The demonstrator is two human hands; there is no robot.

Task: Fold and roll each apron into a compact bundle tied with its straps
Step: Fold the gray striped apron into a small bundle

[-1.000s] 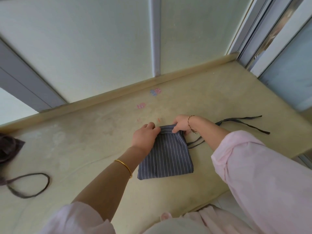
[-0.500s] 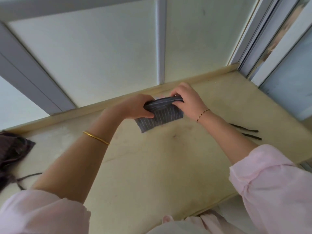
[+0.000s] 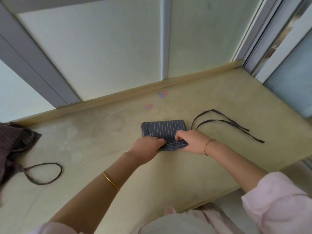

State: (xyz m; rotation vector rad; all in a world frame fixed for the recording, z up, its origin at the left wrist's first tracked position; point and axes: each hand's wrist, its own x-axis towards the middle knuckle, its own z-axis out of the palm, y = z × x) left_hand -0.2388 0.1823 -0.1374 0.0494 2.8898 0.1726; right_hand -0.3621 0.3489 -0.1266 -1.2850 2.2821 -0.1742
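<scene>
A dark blue pinstriped apron (image 3: 163,129), folded into a small rectangle, lies flat on the yellowish counter (image 3: 104,141). Its near edge is curled up into a tight roll. My left hand (image 3: 146,146) grips the left end of that roll. My right hand (image 3: 192,142) grips the right end, fingers curled over the fabric. The apron's two dark straps (image 3: 224,123) trail in loops to the right of the fold, lying loose on the counter.
A second, dark brown apron (image 3: 14,146) is bunched at the counter's left edge, its strap loop (image 3: 44,173) lying beside it. A raised lip and window panels close off the back. The counter's front edge runs near my right forearm. Small pink and blue marks (image 3: 163,94) dot the surface.
The apron was lifted off the counter towards the window, then laid back down. Both hands shifted from its far edge to its near edge, which is now curled into a roll.
</scene>
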